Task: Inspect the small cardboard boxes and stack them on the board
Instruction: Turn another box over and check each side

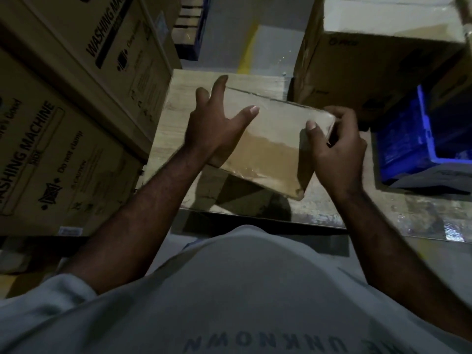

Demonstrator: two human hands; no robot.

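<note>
I see dim light, washing machine cartons point(63, 149) stacked at left of frame, a blue crate point(403, 141) at right, grey floor point(224, 34) with a yellow line point(246, 49) up top.

Tan box point(265, 152), blue crate point(408, 139)

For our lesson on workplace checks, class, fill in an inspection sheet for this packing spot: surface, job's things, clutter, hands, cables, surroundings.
Surface: pale wooden board, scuffed near its front edge; no small box seen stacked on it.
Job's things: one small cardboard box, glossy with tape or wrap, held tilted above the board, with its shadow beneath it.
Clutter: blue crate to the right of the board.
Hands: left hand open, fingers spread, against the box's left side; right hand grips the box's right end, thumb on top.
Cables: nothing seen.
Surroundings: washing machine cartons stacked on the left; large carton at the far right; dim light.
</note>
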